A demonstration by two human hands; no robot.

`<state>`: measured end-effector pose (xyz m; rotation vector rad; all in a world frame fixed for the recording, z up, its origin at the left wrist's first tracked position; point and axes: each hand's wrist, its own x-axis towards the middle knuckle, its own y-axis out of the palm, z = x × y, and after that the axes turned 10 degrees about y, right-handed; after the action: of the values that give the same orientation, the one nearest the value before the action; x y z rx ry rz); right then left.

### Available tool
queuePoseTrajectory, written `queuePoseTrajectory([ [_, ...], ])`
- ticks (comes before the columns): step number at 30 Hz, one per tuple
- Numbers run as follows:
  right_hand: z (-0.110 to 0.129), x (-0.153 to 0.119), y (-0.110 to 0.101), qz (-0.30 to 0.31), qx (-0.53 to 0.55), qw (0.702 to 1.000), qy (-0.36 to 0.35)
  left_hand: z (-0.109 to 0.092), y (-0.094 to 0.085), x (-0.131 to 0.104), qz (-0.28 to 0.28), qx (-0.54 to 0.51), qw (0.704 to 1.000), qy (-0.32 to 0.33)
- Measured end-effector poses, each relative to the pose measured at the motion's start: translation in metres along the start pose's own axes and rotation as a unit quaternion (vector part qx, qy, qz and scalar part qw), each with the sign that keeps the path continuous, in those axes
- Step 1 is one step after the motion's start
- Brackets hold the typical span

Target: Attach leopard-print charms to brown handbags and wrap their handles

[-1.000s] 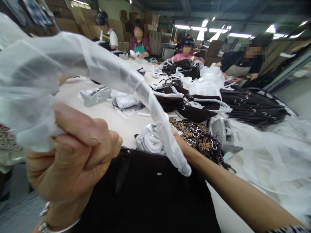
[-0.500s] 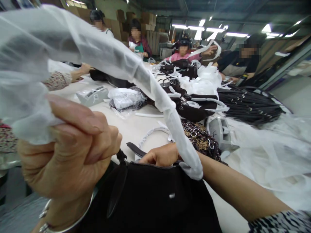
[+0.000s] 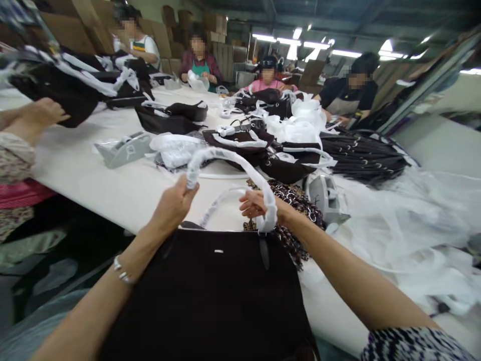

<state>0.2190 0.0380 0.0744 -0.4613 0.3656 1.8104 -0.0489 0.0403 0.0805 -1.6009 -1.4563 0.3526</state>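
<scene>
Cardboard boxes (image 3: 60,32) and strip lights stand behind a long pale table (image 3: 112,185), with four co-workers (image 3: 201,65) around its far end. On the near side a big dark bag (image 3: 210,296) faces the wearer, its top edge below both hands. From that edge rises a handle (image 3: 233,156) wrapped in white, arching over towards the left. The left hand (image 3: 171,208) grips the handle's left side, thumb and fingers closed around the wrapping. Beneath the arch, the right hand (image 3: 253,203) sits just left of the handle's right leg, fingers loosely curled; whether they hold anything I can't tell.

That left hand hides the lower end of the handle's left side, and the right leg crosses in front of the right wrist. The bag's bottom runs out of view. A second white loop (image 3: 218,200) (perhaps the other handle) shows behind the arch, its right end lost near the right fingers.

Left of the bag, the table's edge slants away, with pale tabletop between the left hand and a grey tape dispenser (image 3: 130,149). To the right, the forearm has less room: a heap of patterned pieces (image 3: 295,200) with metal rings lies close beside it.
</scene>
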Motion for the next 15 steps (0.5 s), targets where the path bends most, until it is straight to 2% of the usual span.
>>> queuePoseTrajectory([
  [2,-0.013,-0.009,-0.015,-0.021,-0.012,1.0,0.001,0.021,0.035,-0.006,0.141,0.04,0.989,-0.012],
  [3,-0.021,-0.015,-0.021,-0.045,-0.007,0.999,-0.005,0.03,0.051,-0.01,0.182,0.055,0.982,-0.014],
  [5,-0.034,-0.029,-0.031,-0.114,0.014,0.993,-0.024,0.042,0.071,-0.017,0.216,0.074,0.973,-0.018],
  [7,-0.042,-0.045,-0.039,-0.183,0.015,0.982,-0.052,0.052,0.076,-0.018,0.223,0.097,0.969,-0.034],
  [9,-0.047,-0.064,-0.044,-0.23,-0.011,0.97,-0.082,0.06,0.07,-0.013,0.213,0.12,0.968,-0.056],
  [12,-0.052,-0.095,-0.043,-0.251,-0.069,0.961,-0.098,0.072,0.056,-0.002,0.177,0.138,0.972,-0.074],
  [13,-0.056,-0.104,-0.043,-0.251,-0.092,0.959,-0.093,0.075,0.054,0.0,0.161,0.133,0.976,-0.06],
  [15,-0.067,-0.12,-0.046,-0.261,-0.13,0.954,-0.075,0.081,0.054,0.001,0.126,0.097,0.987,0.013],
])
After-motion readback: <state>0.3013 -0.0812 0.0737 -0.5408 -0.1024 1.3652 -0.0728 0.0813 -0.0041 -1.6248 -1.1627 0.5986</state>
